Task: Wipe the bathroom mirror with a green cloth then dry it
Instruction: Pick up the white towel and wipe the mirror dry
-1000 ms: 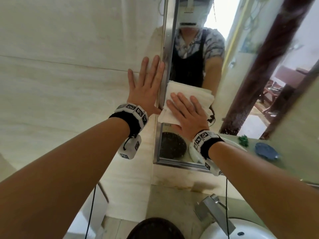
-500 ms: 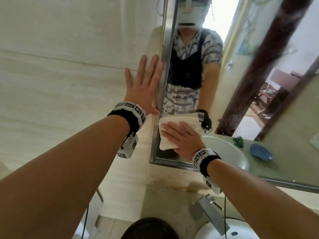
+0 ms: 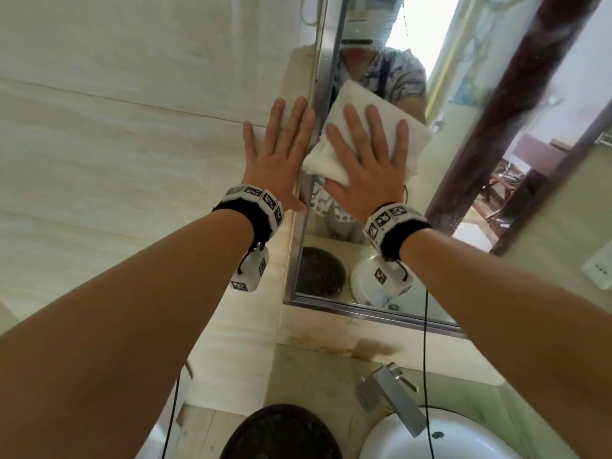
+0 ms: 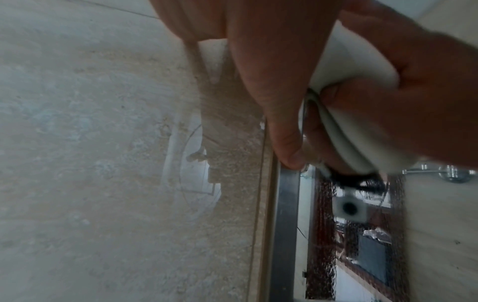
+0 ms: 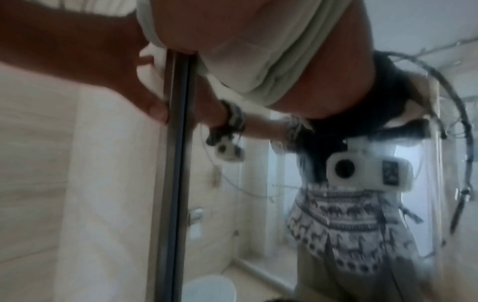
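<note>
A folded white cloth (image 3: pixel 351 104) is pressed flat against the mirror (image 3: pixel 480 134) near its left edge by my right hand (image 3: pixel 367 154), whose fingers are spread straight over it. My left hand (image 3: pixel 281 150) lies flat with straight fingers on the beige wall tile, just left of the mirror's metal frame (image 3: pixel 323 61). In the left wrist view its thumb touches the frame (image 4: pixel 287 204). The right wrist view shows the cloth (image 5: pixel 261 67) bunched under my palm against the glass. No green cloth is in my hands.
A chrome faucet (image 3: pixel 390 395) and a white basin (image 3: pixel 440 435) sit below the mirror at lower right. A dark round object (image 3: pixel 281 432) lies at the bottom centre. Tiled wall (image 3: pixel 116 160) fills the left. Black cables hang from both wrists.
My right hand has slid the white cloth up the mirror from near its bottom edge to about the height of my left hand. The left hand stays flat on the wall.
</note>
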Tool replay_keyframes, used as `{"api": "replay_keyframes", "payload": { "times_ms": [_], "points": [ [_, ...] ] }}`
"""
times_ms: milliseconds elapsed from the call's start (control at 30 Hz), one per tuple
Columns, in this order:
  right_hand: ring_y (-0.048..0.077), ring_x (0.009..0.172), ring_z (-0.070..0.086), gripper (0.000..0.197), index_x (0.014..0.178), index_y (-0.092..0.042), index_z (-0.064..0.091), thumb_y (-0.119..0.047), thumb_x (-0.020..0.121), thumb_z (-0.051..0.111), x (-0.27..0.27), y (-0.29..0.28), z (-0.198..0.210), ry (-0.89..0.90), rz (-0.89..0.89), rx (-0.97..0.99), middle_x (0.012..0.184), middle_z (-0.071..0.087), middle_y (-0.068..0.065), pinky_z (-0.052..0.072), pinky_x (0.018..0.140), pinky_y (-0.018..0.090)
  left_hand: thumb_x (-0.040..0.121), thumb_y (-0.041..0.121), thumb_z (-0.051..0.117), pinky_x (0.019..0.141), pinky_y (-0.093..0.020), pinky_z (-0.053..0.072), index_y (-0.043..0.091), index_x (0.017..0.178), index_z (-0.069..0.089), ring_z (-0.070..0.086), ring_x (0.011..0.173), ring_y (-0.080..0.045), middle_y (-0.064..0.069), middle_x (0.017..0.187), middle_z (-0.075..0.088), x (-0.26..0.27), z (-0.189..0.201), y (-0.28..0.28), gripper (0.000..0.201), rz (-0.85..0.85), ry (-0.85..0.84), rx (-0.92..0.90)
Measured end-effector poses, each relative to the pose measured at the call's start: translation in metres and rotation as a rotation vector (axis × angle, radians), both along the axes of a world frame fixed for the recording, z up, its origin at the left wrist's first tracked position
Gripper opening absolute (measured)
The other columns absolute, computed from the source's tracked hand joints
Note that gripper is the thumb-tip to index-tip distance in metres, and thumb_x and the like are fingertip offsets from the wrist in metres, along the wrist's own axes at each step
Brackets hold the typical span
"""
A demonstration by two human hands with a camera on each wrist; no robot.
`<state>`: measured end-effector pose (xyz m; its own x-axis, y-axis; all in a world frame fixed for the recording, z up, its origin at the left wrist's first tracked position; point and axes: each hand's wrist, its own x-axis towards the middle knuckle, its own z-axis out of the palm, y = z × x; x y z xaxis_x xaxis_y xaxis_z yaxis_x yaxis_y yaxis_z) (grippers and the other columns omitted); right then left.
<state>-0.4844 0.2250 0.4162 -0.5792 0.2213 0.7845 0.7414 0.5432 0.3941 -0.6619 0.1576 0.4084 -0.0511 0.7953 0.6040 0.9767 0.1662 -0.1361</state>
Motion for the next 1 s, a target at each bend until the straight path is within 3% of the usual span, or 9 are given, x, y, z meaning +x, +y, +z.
{"api": "replay_keyframes", "payload": {
  "times_ms": [200, 300, 367, 533, 633, 733, 833, 900, 1000],
  "points": [
    [0.033, 0.149, 0.015, 0.071, 0.154, -0.026, 0.027, -0.053, 0.092, 0.051, 0.006, 0.000, -0.081, -0.092, 0.017, -0.057, 0.162, 0.020, 0.004, 0.004, 0.116, 0.063, 0.064, 0.087, 0.043, 0.110, -0.073, 0.008, 0.011, 0.154, -0.015, -0.010, 0.149, -0.038, -0.011, 0.163, -0.012, 0.004, -0.002, -0.001, 0.131, -0.068, -0.048, 0.033],
    [0.032, 0.149, 0.011, 0.067, 0.154, -0.027, 0.026, -0.049, 0.095, 0.048, 0.009, -0.001, -0.087, -0.109, 0.033, -0.083, 0.162, 0.017, 0.002, 0.003, 0.117, 0.062, 0.063, 0.085, 0.046, 0.110, -0.073, 0.010, 0.011, 0.153, -0.016, -0.010, 0.149, -0.039, -0.012, 0.163, -0.012, 0.005, -0.001, -0.003, 0.132, -0.053, -0.037, 0.029],
    [0.032, 0.149, 0.011, 0.068, 0.154, -0.026, 0.025, -0.048, 0.095, 0.051, 0.013, -0.001, -0.088, -0.130, 0.040, -0.082, 0.162, 0.017, 0.002, 0.008, 0.116, 0.064, 0.061, 0.078, 0.062, 0.110, -0.073, 0.011, 0.011, 0.153, -0.016, -0.009, 0.149, -0.039, -0.012, 0.163, -0.011, 0.007, -0.001, -0.004, 0.138, -0.041, -0.025, 0.016],
    [0.030, 0.150, 0.008, 0.076, 0.153, -0.025, 0.027, -0.038, 0.088, 0.062, 0.034, -0.009, -0.093, -0.377, 0.052, -0.173, 0.163, 0.013, 0.000, 0.008, 0.117, 0.062, 0.047, 0.070, 0.082, 0.111, -0.071, 0.014, 0.012, 0.151, -0.022, -0.014, 0.148, -0.038, -0.009, 0.162, -0.019, 0.012, 0.005, -0.011, 0.158, 0.030, -0.015, -0.059],
    [0.028, 0.149, 0.018, 0.064, 0.147, -0.025, 0.040, -0.029, 0.087, 0.061, 0.052, -0.023, -0.091, -0.462, 0.098, -0.340, 0.160, 0.026, -0.001, 0.011, 0.119, 0.057, 0.061, 0.055, 0.084, 0.114, -0.065, 0.018, 0.016, 0.150, -0.024, -0.014, 0.149, -0.034, -0.005, 0.161, -0.022, 0.020, 0.007, -0.018, 0.146, 0.010, -0.102, -0.064],
    [0.023, 0.148, 0.022, 0.055, 0.148, -0.026, 0.038, -0.029, 0.096, 0.054, 0.076, -0.038, -0.081, -0.423, 0.123, -0.566, 0.158, 0.029, -0.003, 0.012, 0.122, 0.048, 0.076, 0.041, 0.075, 0.115, -0.060, 0.021, 0.017, 0.152, -0.021, -0.004, 0.150, -0.032, -0.003, 0.163, -0.016, 0.032, 0.011, -0.032, 0.125, 0.030, -0.169, -0.103],
    [0.019, 0.147, 0.023, 0.054, 0.150, -0.028, 0.033, -0.028, 0.099, 0.051, 0.108, -0.051, -0.066, -0.323, 0.093, -0.717, 0.157, 0.030, -0.007, 0.012, 0.122, 0.040, 0.079, 0.032, 0.073, 0.109, -0.058, 0.032, 0.015, 0.155, 0.005, 0.019, 0.145, -0.031, -0.007, 0.161, 0.010, 0.051, 0.015, -0.051, 0.104, 0.078, -0.169, -0.180],
    [0.018, 0.144, 0.029, 0.054, 0.149, -0.029, 0.035, -0.024, 0.098, 0.053, 0.134, -0.058, -0.055, -0.230, 0.071, -0.749, 0.155, 0.035, -0.007, 0.018, 0.120, 0.038, 0.079, 0.033, 0.072, 0.100, -0.055, 0.040, 0.016, 0.142, 0.038, 0.037, 0.133, -0.030, -0.008, 0.146, 0.038, 0.066, 0.023, -0.061, 0.073, 0.098, -0.113, -0.175],
    [0.020, 0.137, 0.039, 0.050, 0.146, -0.031, 0.040, -0.027, 0.098, 0.053, 0.179, -0.067, -0.038, -0.094, 0.033, -0.766, 0.151, 0.041, -0.009, 0.035, 0.112, 0.042, 0.087, 0.036, 0.065, 0.093, -0.047, 0.043, 0.020, 0.122, 0.057, 0.053, 0.117, -0.027, -0.004, 0.124, 0.056, 0.099, 0.043, -0.070, 0.040, 0.094, -0.045, -0.261]
  ]
}}
